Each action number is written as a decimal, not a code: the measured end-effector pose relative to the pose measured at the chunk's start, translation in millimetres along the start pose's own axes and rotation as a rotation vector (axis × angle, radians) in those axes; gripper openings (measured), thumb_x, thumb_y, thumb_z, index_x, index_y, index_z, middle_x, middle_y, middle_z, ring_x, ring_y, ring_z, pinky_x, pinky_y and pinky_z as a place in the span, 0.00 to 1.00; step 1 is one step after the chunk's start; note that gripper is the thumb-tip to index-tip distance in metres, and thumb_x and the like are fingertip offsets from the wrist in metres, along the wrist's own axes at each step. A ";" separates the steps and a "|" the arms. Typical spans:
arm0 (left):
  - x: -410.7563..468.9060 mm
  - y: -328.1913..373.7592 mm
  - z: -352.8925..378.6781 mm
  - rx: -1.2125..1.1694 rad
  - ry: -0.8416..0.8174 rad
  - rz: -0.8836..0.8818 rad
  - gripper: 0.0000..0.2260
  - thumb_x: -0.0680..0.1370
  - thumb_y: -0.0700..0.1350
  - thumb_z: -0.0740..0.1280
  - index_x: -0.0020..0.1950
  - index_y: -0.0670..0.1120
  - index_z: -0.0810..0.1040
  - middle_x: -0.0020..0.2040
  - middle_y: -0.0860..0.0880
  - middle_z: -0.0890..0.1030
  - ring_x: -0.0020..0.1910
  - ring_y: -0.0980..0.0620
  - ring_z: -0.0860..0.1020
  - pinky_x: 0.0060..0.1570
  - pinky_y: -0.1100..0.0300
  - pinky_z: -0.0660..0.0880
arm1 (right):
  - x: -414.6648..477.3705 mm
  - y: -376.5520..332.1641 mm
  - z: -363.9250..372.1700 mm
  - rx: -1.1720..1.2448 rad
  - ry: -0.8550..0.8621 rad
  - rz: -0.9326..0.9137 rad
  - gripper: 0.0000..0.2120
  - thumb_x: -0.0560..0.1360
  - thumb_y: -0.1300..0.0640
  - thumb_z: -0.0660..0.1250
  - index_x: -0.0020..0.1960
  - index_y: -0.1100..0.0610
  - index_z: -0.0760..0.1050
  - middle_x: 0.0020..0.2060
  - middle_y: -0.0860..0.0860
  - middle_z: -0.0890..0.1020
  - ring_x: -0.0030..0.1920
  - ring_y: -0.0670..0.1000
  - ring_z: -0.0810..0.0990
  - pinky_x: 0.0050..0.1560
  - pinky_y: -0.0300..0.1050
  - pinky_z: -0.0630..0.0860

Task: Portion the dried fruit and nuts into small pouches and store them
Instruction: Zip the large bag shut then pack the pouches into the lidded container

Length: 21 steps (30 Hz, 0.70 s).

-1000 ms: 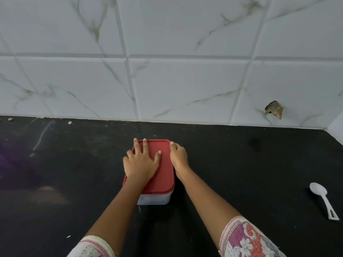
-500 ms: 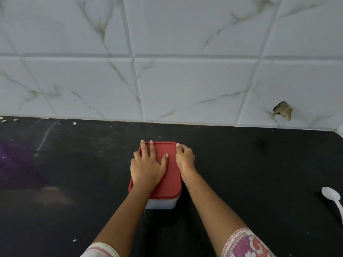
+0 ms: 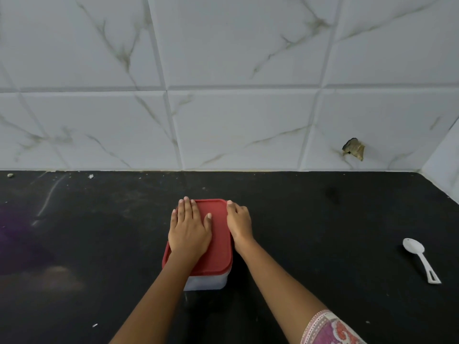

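Fingers (image 3: 186,208) of the left hand (image 3: 190,229) lie straight, pressing the red lid (image 3: 219,247). The right hand (image 3: 239,223) curls over its right edge. The container (image 3: 207,284) stands lidded mid-tabletop (image 3: 323,232). No pouches show, so portioning looks finished and storing nearly done.

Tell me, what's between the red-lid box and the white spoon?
In the head view, the right hand holds the right edge of the red-lid box; beyond it, only bare black counter reaches the white spoon.
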<state>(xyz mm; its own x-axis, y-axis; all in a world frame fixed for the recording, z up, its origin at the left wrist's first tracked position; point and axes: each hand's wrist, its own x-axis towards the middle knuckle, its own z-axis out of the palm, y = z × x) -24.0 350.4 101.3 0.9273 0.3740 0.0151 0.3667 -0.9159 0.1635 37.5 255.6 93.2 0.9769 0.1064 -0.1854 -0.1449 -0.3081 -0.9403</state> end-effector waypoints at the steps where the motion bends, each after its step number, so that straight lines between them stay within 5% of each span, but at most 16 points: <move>1: -0.7 2.8 -0.8 -0.010 0.002 0.011 0.28 0.82 0.55 0.42 0.76 0.40 0.42 0.78 0.43 0.43 0.77 0.49 0.41 0.74 0.54 0.40 | -1.9 0.5 -1.9 -0.010 -0.005 -0.033 0.20 0.82 0.51 0.50 0.65 0.58 0.73 0.64 0.56 0.69 0.61 0.54 0.72 0.63 0.47 0.67; 9: -5.7 53.1 1.3 -0.014 -0.004 0.120 0.25 0.82 0.52 0.42 0.76 0.41 0.44 0.78 0.44 0.44 0.77 0.49 0.42 0.74 0.54 0.41 | -11.9 25.3 -52.9 -0.712 0.127 -0.382 0.20 0.82 0.52 0.49 0.72 0.54 0.63 0.72 0.51 0.65 0.72 0.51 0.62 0.70 0.48 0.59; 21: -37.2 192.7 44.5 0.003 -0.075 0.325 0.25 0.82 0.52 0.40 0.76 0.42 0.39 0.77 0.46 0.39 0.76 0.50 0.37 0.74 0.54 0.37 | -18.4 72.7 -207.1 -0.926 0.205 -0.315 0.21 0.82 0.52 0.48 0.74 0.55 0.58 0.74 0.53 0.61 0.75 0.52 0.55 0.75 0.49 0.47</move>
<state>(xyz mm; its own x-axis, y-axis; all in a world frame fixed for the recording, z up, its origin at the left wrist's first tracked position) 15.5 153.4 88.3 0.9987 0.0508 -0.0065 0.0512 -0.9859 0.1595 41.5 35.4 87.4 0.9705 0.1720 0.1688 0.2199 -0.9186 -0.3283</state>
